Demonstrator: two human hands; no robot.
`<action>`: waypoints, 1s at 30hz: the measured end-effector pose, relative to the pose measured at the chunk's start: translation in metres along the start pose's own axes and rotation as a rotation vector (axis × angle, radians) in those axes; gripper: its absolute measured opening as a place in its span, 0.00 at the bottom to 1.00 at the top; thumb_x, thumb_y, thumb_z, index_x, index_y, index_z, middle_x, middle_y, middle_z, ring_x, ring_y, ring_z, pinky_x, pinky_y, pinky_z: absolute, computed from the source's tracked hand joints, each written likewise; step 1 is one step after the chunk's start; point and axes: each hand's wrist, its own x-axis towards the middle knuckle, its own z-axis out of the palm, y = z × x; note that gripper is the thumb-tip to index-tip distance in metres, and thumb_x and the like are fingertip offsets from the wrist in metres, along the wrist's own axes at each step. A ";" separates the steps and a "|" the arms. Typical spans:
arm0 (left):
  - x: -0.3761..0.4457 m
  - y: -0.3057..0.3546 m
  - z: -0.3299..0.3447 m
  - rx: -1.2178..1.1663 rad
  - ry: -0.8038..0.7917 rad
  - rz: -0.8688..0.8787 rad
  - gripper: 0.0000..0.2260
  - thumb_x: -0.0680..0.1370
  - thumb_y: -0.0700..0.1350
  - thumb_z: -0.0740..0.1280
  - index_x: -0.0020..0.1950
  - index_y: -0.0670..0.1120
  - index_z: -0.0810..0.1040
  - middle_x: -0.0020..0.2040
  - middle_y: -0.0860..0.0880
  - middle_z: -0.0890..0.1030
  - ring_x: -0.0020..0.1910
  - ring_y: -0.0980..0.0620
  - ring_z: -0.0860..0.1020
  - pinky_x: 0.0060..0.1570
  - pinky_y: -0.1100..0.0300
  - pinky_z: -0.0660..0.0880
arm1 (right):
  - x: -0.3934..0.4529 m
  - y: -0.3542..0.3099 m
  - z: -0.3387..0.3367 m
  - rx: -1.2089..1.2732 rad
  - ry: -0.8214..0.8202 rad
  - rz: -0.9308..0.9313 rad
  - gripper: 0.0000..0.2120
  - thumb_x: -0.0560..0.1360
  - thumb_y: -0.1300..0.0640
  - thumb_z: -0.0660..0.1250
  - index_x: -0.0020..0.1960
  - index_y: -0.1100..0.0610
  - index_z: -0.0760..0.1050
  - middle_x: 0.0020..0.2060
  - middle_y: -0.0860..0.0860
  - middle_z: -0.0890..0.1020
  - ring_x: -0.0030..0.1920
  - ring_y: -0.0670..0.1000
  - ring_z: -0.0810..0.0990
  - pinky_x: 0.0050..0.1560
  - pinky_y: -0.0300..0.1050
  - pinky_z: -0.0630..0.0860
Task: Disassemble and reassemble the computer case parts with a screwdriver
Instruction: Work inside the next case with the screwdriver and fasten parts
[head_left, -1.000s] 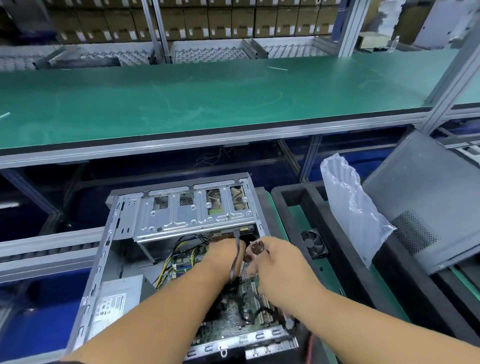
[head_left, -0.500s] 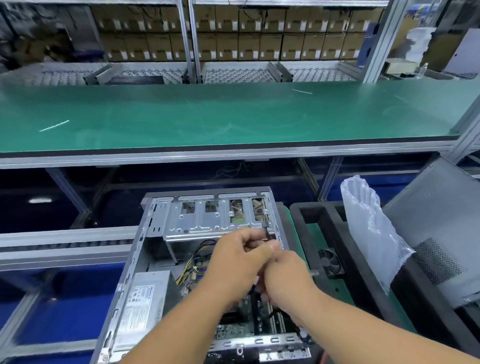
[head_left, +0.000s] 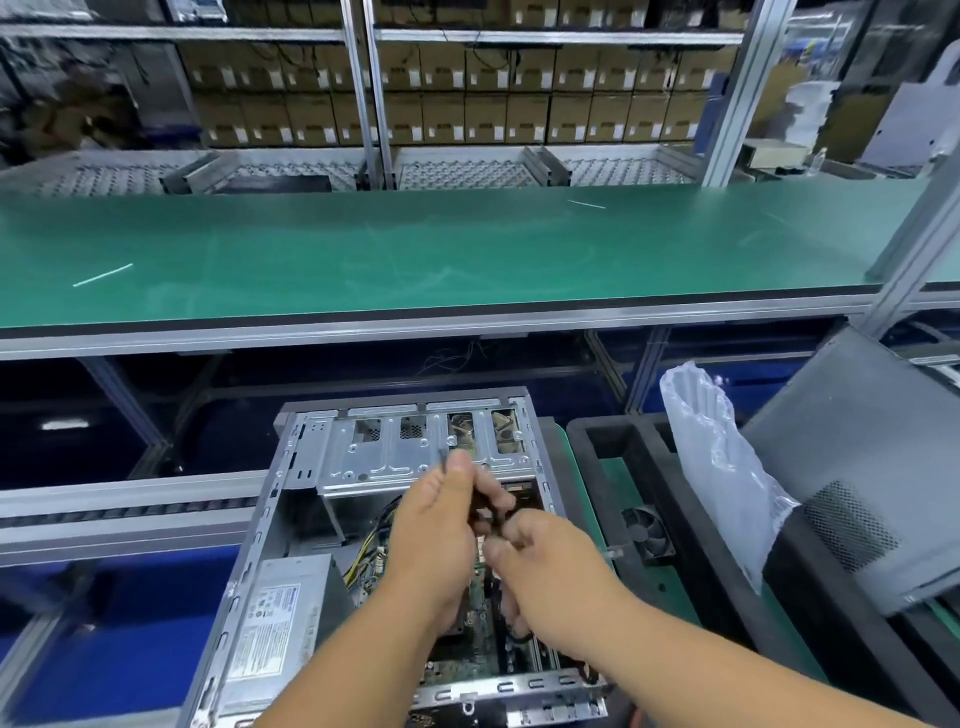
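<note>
An open grey computer case (head_left: 291, 499) lies on its side below me, with a silver drive cage (head_left: 395, 457) at its far end, a power supply (head_left: 280, 618) at the left and a green motherboard (head_left: 467, 649) under my arms. Above the case's middle, my left hand (head_left: 436, 525) pinches a dark cable (head_left: 485, 512) between thumb and fingers; a thin dark end sticks up by the thumb. My right hand (head_left: 540, 566) grips the same cable just to the right, fingers curled. No screwdriver shows.
A long green bench top (head_left: 467, 249) runs across behind the case. To the right, a black foam tray (head_left: 691, 525) holds a small fan (head_left: 647, 535), a clear bubble bag (head_left: 722, 467) and a grey side panel (head_left: 862, 457). Shelves of cartons stand at the back.
Both hands have lifted out of the case interior with the cable, and the left hand has moved up towards the drive cage. The camera has tilted upward.
</note>
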 end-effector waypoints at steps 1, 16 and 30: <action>0.004 0.000 -0.007 -0.064 0.040 -0.023 0.22 0.85 0.58 0.59 0.38 0.51 0.82 0.37 0.42 0.83 0.36 0.47 0.80 0.41 0.50 0.76 | -0.002 -0.001 -0.005 -0.034 -0.078 0.010 0.06 0.81 0.52 0.68 0.47 0.52 0.76 0.29 0.51 0.79 0.26 0.48 0.76 0.29 0.40 0.75; 0.022 -0.026 -0.079 0.278 0.020 -0.348 0.13 0.86 0.53 0.57 0.59 0.47 0.77 0.34 0.44 0.83 0.31 0.46 0.79 0.33 0.55 0.76 | -0.006 0.015 0.000 -0.108 0.094 -0.242 0.11 0.83 0.56 0.64 0.49 0.39 0.78 0.41 0.45 0.80 0.38 0.41 0.76 0.40 0.33 0.73; 0.021 -0.033 -0.091 0.889 -0.113 0.044 0.23 0.81 0.42 0.64 0.71 0.66 0.72 0.52 0.59 0.82 0.35 0.57 0.80 0.37 0.62 0.78 | 0.020 0.024 -0.004 0.310 0.223 0.161 0.12 0.82 0.63 0.62 0.52 0.49 0.81 0.52 0.52 0.80 0.40 0.59 0.88 0.36 0.40 0.73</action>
